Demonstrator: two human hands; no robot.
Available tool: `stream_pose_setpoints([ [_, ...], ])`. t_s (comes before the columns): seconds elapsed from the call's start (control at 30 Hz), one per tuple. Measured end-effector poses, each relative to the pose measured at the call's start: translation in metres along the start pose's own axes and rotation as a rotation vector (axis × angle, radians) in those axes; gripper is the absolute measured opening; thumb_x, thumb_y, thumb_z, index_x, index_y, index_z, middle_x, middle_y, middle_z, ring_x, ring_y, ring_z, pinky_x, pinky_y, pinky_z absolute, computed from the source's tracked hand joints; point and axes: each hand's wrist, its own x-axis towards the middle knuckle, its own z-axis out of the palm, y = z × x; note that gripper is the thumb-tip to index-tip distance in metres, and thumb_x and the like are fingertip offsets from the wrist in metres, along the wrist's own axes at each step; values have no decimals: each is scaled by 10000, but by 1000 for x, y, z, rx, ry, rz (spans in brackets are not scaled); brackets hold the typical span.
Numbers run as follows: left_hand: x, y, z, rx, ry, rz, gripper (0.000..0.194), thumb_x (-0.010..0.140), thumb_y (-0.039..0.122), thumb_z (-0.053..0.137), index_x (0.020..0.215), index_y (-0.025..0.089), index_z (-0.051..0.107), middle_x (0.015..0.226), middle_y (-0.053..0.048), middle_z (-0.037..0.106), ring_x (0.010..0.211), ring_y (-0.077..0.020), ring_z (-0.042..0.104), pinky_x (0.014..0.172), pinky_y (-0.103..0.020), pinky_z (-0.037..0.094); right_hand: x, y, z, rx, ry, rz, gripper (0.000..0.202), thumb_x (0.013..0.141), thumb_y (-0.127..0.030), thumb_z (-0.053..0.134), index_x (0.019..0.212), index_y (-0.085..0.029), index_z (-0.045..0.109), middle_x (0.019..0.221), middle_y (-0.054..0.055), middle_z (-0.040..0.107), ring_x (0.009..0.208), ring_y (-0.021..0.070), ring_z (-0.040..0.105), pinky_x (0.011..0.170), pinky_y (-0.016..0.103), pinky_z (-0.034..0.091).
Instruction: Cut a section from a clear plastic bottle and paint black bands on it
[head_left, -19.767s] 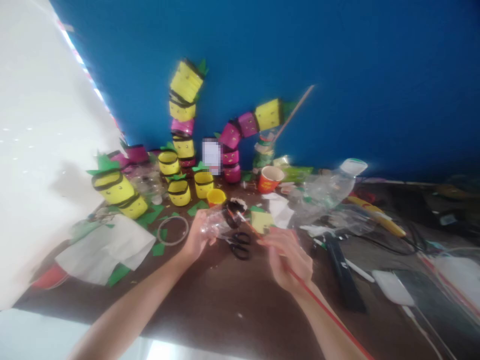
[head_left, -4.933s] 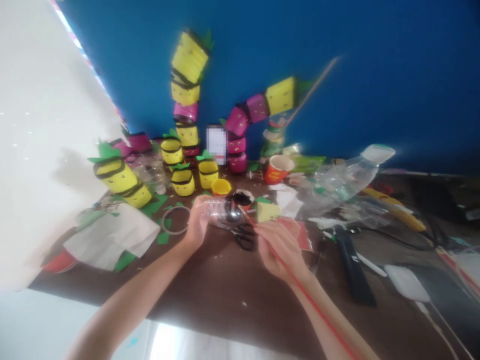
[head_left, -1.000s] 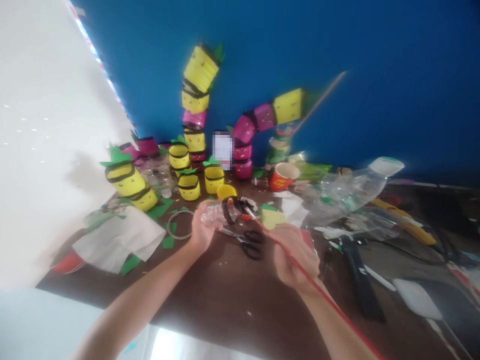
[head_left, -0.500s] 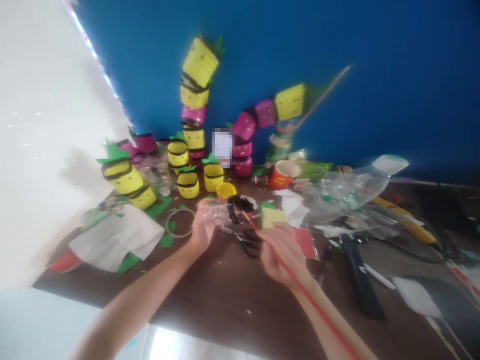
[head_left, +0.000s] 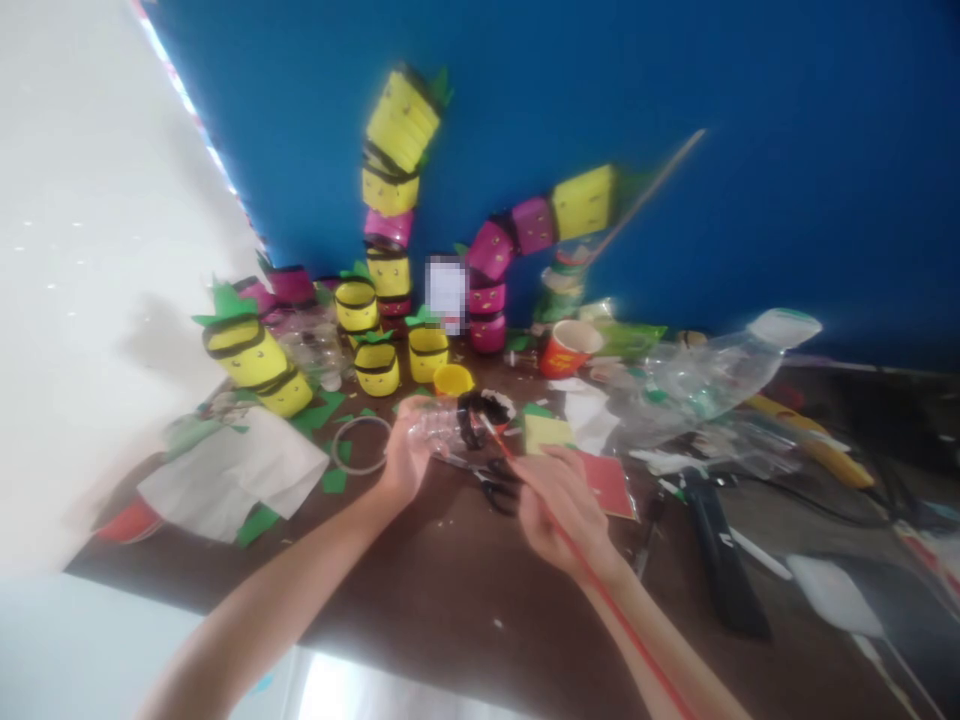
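Note:
My left hand is wrapped round a clear plastic bottle piece lying sideways, with a black painted band at its right end. In my right hand is a long red paintbrush, pinched near its front; the handle runs back along the forearm. The brush tip touches or nearly touches the black band. Just behind the band is a small container with black paint. A pair of scissors lies on the table under and between the hands.
Yellow and magenta cup figures stand along the blue wall. A paper cup, a large clear bottle and a black glue gun or similar tool are to the right. White paper and a tape ring lie left.
The right hand and paintbrush have shifted very slightly left, the brush tip moving up along the black band. The left hand and bottle piece stay in place.

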Motion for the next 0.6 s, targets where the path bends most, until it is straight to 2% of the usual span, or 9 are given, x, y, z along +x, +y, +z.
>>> stream_pose_setpoints([
  [0.13,-1,0,1,12,-17,9,347,694,435,592,955,221,510,831,-19,652,630,-162,607,478,-243,437,3,0,2,-61,-24,-14,407,783,-24,528,1160,-177,539,921,102,706,826,195,674,882,441,481],
  [0.33,0,-1,0,11,-6,8,349,683,426,598,948,217,506,793,-10,652,604,-157,606,453,-237,438,3,-1,-1,-111,-25,0,319,767,-5,529,1030,-183,565,837,66,706,775,176,677,935,460,435],
  [0.5,0,0,1,9,-5,1,349,686,424,593,952,215,508,815,-17,660,597,-152,610,444,-232,443,4,-1,0,-130,-33,-27,363,784,-29,528,1111,-184,553,910,84,717,829,183,685,920,432,444],
  [0.6,-1,0,1,7,-4,4,352,682,430,598,947,216,510,813,-16,660,605,-153,614,442,-229,447,3,-1,2,-141,-10,0,361,778,-23,527,1092,-199,558,886,70,716,811,182,686,927,440,438],
])
